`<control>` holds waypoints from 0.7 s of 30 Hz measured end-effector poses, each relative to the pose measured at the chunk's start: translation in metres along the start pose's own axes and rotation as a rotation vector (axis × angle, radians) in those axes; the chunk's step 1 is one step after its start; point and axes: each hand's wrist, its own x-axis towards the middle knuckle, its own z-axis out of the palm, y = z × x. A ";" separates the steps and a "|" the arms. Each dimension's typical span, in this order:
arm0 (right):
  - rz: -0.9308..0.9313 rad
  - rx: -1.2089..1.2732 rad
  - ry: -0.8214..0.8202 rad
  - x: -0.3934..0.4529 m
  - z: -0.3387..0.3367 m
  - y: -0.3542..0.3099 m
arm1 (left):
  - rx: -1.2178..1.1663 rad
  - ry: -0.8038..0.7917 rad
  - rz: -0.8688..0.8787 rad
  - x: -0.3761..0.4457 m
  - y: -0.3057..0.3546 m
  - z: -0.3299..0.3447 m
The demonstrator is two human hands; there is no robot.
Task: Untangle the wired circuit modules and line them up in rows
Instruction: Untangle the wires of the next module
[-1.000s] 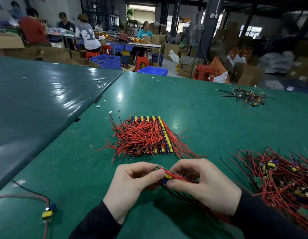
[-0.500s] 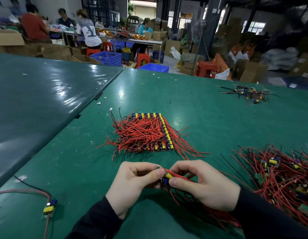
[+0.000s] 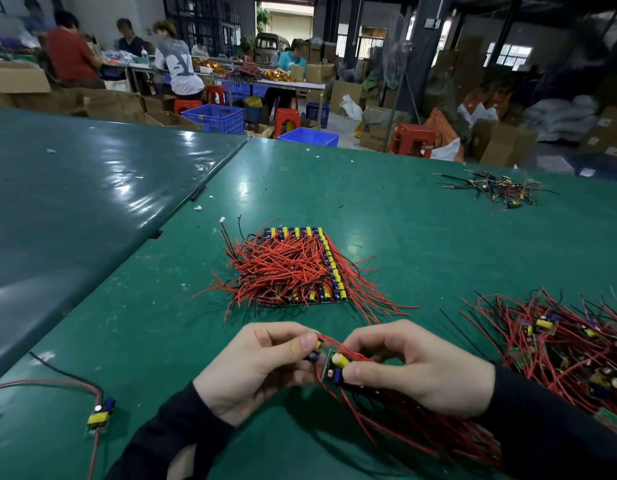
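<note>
Near the front of the green table [image 3: 404,220], my left hand [image 3: 255,365] and my right hand [image 3: 411,365] meet over a small bunch of circuit modules [image 3: 331,367] with yellow capacitors and red wires. Both hands pinch the bunch between thumb and fingers; its red wires trail down to the right under my right wrist. Beyond the hands lies a block of modules lined up in rows [image 3: 300,268], their red wires fanned over it. A tangled pile of modules [image 3: 563,344] lies at the right.
A single module with red and black wires [image 3: 101,415] lies at the front left. A small heap of dark wired parts [image 3: 494,188] sits far right. A second, darker table [image 3: 75,209] adjoins on the left. People work at benches behind.
The bunch has been turned so that one module's board and yellow capacitor face up between my thumbs. Both hands stay together at the same spot.
</note>
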 end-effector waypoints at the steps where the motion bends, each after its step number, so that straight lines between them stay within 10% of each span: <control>1: 0.016 -0.018 0.003 0.001 -0.001 0.001 | 0.008 0.045 0.010 0.000 0.003 -0.002; 9: 0.173 -0.463 0.049 0.002 -0.007 0.015 | -0.394 0.547 0.401 0.003 0.032 -0.035; 18: 0.203 -0.626 0.050 0.001 0.008 0.017 | -0.501 0.275 0.235 -0.001 0.029 -0.021; 21: 0.071 -0.413 0.333 0.012 0.014 0.010 | -0.365 0.238 0.171 0.000 0.021 -0.013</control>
